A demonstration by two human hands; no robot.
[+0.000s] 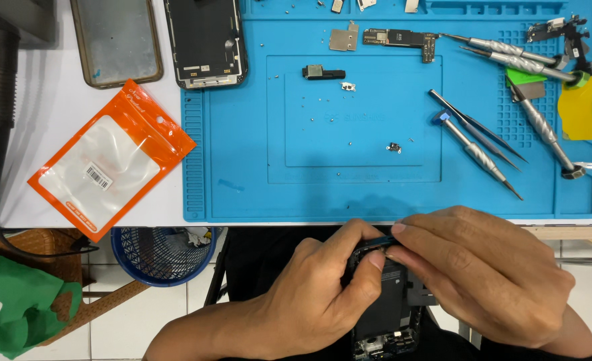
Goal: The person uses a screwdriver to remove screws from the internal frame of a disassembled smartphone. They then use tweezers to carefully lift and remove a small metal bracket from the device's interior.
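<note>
Both hands work on an opened phone body (389, 304), held below the near edge of the table, over the person's lap. The left hand (316, 294) wraps the frame from the left side, the thumb and fingers closed around its upper edge. The right hand (483, 267) comes from the right; its thumb and index finger are pinched together at the top edge of the phone, on what seems to be a thin dark strip or a small part, but the view does not show exactly what it is.

To do this well, I think the left hand should keep the frame steady and not squeeze it, because the inside is open and the parts are delicate. The right fingers should pull or press slowly and straight, without twisting.

On the blue work mat (242, 187) lie many tiny screws (394, 146), so it is better to hold the phone over the mat, not over the lap, in case something falls. The tweezers (476, 127) and the screwdrivers (503, 53) on the right far side are within reach if fingers are too thick. A removed screen (205, 43) lies at the far left of the mat, beside an orange pouch (108, 160).
</note>
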